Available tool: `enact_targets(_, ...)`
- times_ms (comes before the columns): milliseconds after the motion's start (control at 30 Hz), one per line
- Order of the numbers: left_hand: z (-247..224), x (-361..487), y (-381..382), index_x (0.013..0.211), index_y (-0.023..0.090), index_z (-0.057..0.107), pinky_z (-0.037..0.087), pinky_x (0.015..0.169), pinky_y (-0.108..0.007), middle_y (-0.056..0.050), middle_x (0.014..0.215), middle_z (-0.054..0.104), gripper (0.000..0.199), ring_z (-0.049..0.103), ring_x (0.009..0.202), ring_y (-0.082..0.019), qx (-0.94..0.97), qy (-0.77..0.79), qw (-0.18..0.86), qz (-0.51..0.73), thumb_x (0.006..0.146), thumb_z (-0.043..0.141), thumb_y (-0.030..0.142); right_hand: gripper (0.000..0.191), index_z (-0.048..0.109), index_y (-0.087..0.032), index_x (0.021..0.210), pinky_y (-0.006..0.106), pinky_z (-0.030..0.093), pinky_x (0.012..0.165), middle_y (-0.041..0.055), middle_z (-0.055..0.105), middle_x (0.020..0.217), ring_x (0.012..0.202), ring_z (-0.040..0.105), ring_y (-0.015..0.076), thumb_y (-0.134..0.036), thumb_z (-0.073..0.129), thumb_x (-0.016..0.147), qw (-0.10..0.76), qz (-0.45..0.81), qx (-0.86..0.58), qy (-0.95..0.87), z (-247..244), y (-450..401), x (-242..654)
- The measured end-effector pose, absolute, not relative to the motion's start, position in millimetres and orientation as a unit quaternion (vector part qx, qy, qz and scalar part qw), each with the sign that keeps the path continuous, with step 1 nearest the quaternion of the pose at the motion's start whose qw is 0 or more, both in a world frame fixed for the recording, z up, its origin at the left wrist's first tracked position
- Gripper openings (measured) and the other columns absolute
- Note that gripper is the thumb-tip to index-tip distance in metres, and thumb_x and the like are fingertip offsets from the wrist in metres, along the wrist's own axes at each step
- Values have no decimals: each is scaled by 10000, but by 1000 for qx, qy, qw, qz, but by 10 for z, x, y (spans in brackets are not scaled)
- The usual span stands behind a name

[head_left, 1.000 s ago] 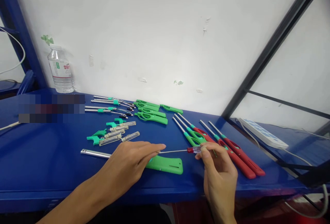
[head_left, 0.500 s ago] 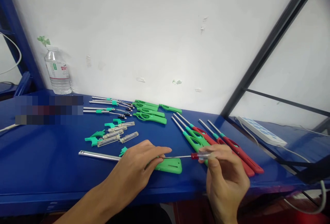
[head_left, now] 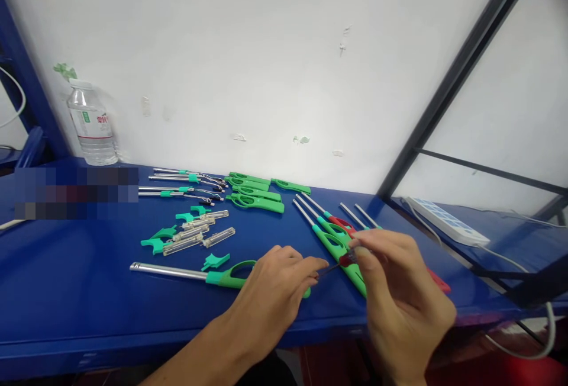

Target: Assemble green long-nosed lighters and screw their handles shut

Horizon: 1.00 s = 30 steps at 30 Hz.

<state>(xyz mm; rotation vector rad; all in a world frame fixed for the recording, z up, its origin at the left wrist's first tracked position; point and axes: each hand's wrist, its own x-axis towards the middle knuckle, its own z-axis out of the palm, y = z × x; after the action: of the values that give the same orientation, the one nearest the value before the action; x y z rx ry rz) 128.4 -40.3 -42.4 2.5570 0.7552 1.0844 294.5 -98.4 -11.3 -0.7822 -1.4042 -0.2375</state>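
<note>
My right hand (head_left: pixel 402 297) pinches a screwdriver (head_left: pixel 347 259) by its red and clear handle, with the thin shaft pointing left. Around the shaft's tip close the fingers of my left hand (head_left: pixel 279 294); whether they pinch anything besides it is hidden. Below my left hand lies a green utility lighter (head_left: pixel 228 279) with a long metal tube (head_left: pixel 171 270), its grip mostly covered. Beside it is a loose teal trigger (head_left: pixel 216 260). Finished-looking green lighters (head_left: pixel 332 244) and red lighters (head_left: pixel 341 223) lie under and behind my right hand.
Farther back are clear fuel tubes (head_left: pixel 219 237), teal triggers (head_left: pixel 155 245), metal tubes with wires (head_left: pixel 171 179) and green handle shells (head_left: pixel 257 203). A water bottle (head_left: pixel 93 128) stands by the wall. A power strip (head_left: pixel 448 220) lies right, beyond the dark frame post (head_left: pixel 408 152).
Both hands and the screwdriver have shifted right, away from the lighter's middle. More of the lighter's green grip and the loose trigger now show. The view has turned slightly.
</note>
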Motion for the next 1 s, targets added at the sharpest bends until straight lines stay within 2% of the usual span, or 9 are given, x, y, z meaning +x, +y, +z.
enact_targets(267, -509, 1255, -386, 1269, 281, 833, 612, 758, -372, -5, 1012, 894, 383, 829, 850, -272, 880, 278, 105, 371, 1012, 680, 41, 368, 841, -307, 1204, 335, 604, 877, 3, 804, 1091, 1024, 738, 195, -10, 741, 1011, 683, -88, -351, -634, -179, -885, 2976)
enact_targets(633, -504, 1242, -413, 1285, 286, 825, 607, 752, -366, -5, 1001, 888, 398, 824, 839, -272, 882, 285, 103, 360, 1012, 672, 40, 303, 843, -310, 1181, 389, 614, 870, 28, 810, 1078, 1013, 751, 230, -66, 748, 1027, 680, -79, -366, -630, -182, -867, 2963)
enact_targets(833, -480, 1223, -430, 1301, 266, 801, 624, 858, -406, -22, 1064, 863, 359, 805, 949, -275, 886, 296, 131, 332, 1052, 636, 67, 300, 829, -319, 1201, 352, 610, 846, 20, 802, 1107, 1038, 738, 211, -80, 723, 1055, 660, -53, -374, -649, -210, -862, 2937)
enact_targets(1000, -469, 1070, -544, 1261, 238, 784, 615, 1045, -575, -70, 1238, 802, 269, 790, 1085, -309, 888, 309, 132, 313, 1086, 610, 131, 257, 801, -328, 1215, 353, 626, 874, 7, 805, 1118, 1011, 768, 201, -129, 706, 1084, 648, 10, -387, -656, -294, -804, 2848)
